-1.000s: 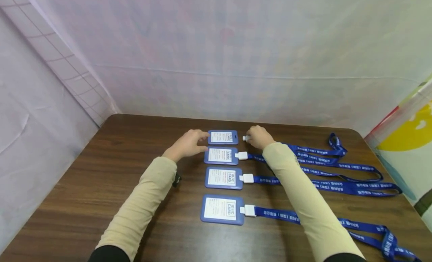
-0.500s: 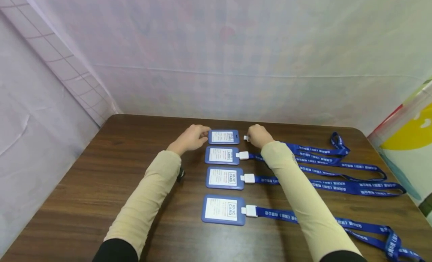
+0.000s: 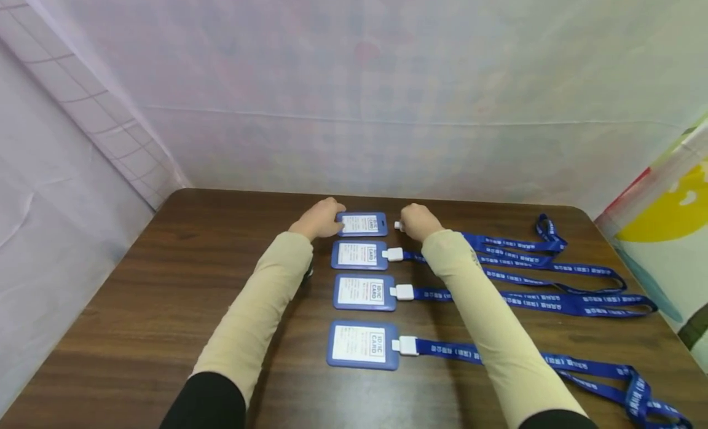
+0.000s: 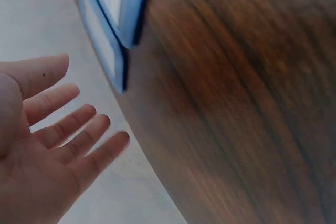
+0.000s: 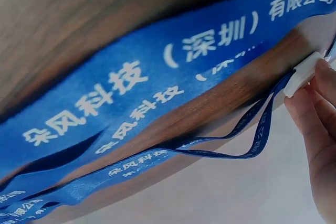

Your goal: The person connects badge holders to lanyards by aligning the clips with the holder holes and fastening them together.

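Note:
A blue ID card holder lies farthest back in the head view, its slot end to the right. My left hand is at its left end, thumb tip overlapping the corner. In the left wrist view that hand shows spread, nearly straight fingers with nothing between them. My right hand pinches the white plastic clip of a blue lanyard printed with white characters. The clip's front end points at the holder's slot, a small gap between them.
Nearer on the brown table, three more holders lie in a column: the second, the third and the nearest, each joined to a clip and lanyard running right. A white curtain hangs behind the table's back edge.
My left hand has moved from beside the two back holders up and right to the left end of the farthest one. My right hand keeps its pinch on the clip, nearly still.

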`<state>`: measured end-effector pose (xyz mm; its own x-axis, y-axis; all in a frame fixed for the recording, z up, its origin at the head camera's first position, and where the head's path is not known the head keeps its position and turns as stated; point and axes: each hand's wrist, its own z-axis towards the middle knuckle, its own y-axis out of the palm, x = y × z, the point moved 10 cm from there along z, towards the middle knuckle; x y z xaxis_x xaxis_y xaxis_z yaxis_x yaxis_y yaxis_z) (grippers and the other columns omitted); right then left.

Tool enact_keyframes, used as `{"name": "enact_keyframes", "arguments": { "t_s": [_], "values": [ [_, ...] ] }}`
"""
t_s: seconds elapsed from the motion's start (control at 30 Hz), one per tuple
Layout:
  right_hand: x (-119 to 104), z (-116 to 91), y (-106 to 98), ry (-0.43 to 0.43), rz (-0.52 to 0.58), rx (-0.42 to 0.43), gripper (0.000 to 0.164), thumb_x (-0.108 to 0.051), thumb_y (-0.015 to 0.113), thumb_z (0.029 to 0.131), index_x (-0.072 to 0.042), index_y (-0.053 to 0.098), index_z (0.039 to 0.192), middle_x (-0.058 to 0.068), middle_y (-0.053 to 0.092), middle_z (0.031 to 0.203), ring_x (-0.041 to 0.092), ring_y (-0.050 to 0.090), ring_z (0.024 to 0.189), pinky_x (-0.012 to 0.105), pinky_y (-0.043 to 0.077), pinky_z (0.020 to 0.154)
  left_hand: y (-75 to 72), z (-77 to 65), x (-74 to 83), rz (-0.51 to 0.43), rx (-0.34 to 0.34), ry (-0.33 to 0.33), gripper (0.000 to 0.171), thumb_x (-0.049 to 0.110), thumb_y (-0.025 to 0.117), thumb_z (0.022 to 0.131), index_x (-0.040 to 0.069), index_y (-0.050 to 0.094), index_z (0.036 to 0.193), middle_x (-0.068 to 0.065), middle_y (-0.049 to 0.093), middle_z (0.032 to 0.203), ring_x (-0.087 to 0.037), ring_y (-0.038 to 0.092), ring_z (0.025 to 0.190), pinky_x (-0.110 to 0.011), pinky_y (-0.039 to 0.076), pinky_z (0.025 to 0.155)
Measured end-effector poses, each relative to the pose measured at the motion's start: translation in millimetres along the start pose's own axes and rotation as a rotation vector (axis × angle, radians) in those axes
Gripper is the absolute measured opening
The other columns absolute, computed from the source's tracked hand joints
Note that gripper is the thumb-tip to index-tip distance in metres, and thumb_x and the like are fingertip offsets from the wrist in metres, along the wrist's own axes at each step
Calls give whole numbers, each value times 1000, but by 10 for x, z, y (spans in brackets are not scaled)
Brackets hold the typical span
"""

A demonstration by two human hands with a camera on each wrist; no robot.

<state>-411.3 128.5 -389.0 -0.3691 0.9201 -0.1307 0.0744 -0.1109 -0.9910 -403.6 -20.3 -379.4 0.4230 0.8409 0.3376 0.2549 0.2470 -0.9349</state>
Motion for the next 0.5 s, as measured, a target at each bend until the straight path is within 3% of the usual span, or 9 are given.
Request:
{"name": "enact_keyframes", "arguments": {
  "t_s": [0.23, 0.5],
  "values": [
    [-40, 4, 19, -43, -27, 25, 9, -2, 61, 79, -1, 63, 70, 10, 60, 74, 25, 56, 70, 38, 50, 70, 131, 86, -65, 91, -65, -74, 55, 28, 54, 90, -4, 41, 132, -22, 34, 137, -34, 36, 124, -41, 29, 104],
    [-39, 2, -14, -47, 0, 54, 14, 1, 60, 75, -3, 65, 63, 7, 58, 65, 21, 50, 63, 36, 48, 65, 196, 191, 97, 156, -94, -86, 59, 35, 57, 88, -1, 44, 131, -18, 35, 136, -31, 33, 125, -41, 32, 102]
  ]
}}
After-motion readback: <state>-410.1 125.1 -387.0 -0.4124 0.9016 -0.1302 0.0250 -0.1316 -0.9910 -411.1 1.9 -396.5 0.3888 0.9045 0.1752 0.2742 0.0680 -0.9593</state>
